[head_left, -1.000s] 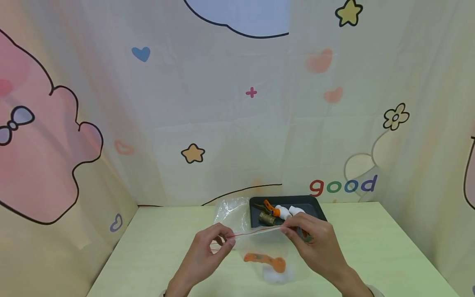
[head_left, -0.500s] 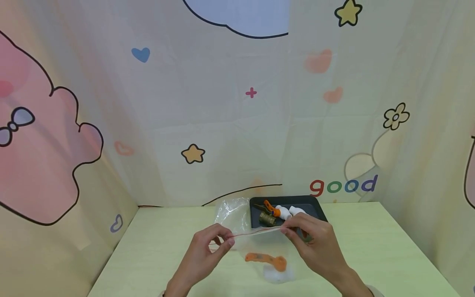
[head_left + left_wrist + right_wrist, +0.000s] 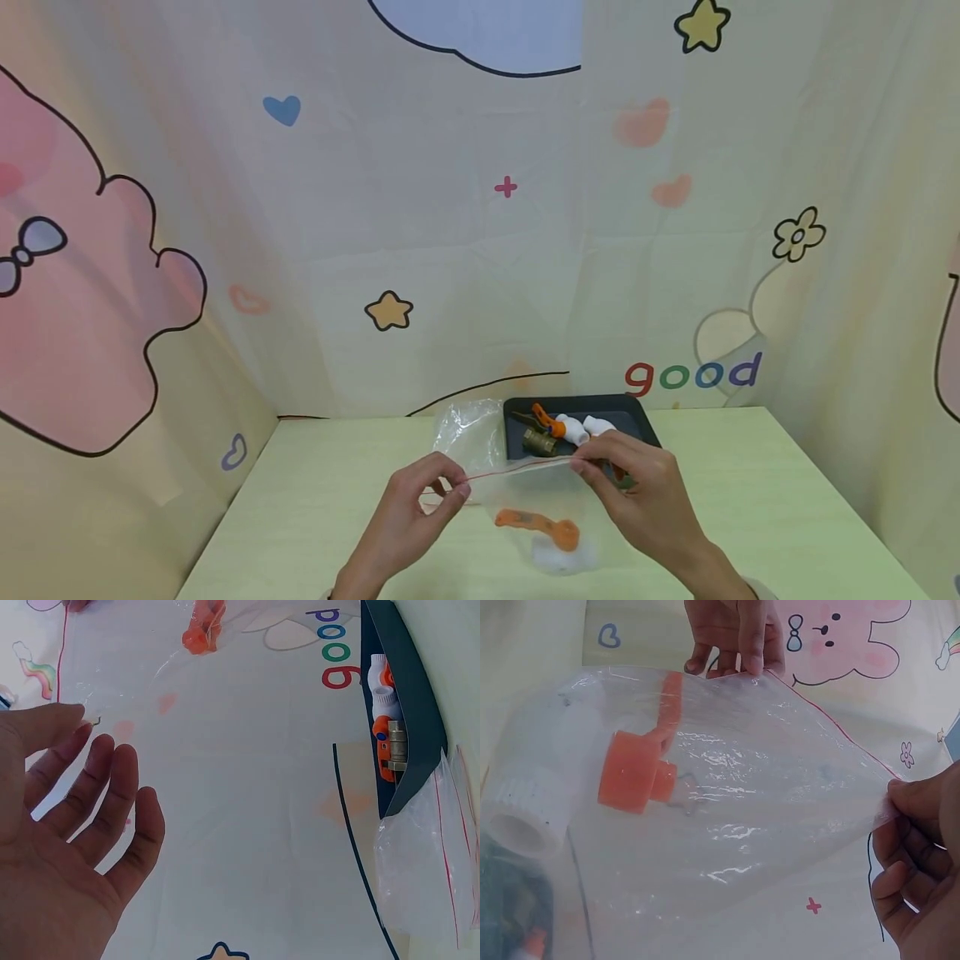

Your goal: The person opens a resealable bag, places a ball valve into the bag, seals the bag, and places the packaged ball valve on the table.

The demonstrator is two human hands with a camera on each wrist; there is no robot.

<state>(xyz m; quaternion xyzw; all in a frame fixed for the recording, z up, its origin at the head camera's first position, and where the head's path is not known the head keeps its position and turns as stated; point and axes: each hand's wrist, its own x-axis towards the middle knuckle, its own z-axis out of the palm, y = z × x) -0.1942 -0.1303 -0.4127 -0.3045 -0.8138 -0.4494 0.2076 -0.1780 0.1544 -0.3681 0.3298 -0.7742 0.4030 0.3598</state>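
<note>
A clear zip bag [image 3: 517,493] with a red line along its top edge hangs between my two hands, over the table. My left hand [image 3: 405,512] pinches the left end of that edge between thumb and index finger, its other fingers loosely bent in the left wrist view. The right end is pinched by my right hand [image 3: 647,500]. Inside the bag lie an orange handle-like part [image 3: 626,772] with a round cap end and a white elbow pipe fitting [image 3: 544,761]. The right wrist view shows both through the plastic, the elbow's round mouth facing down.
Behind the bag stands a dark tray [image 3: 639,415] holding white fittings, a valve with an orange lever [image 3: 551,422] and a brass-coloured fitting [image 3: 540,442]. More clear bags [image 3: 468,433] with red lines lie left of it. A printed curtain [image 3: 450,208] rises behind the table.
My hands have drifted very slightly apart along the bag's top edge, both still pinching it. The bag's contents and the tray look the same.
</note>
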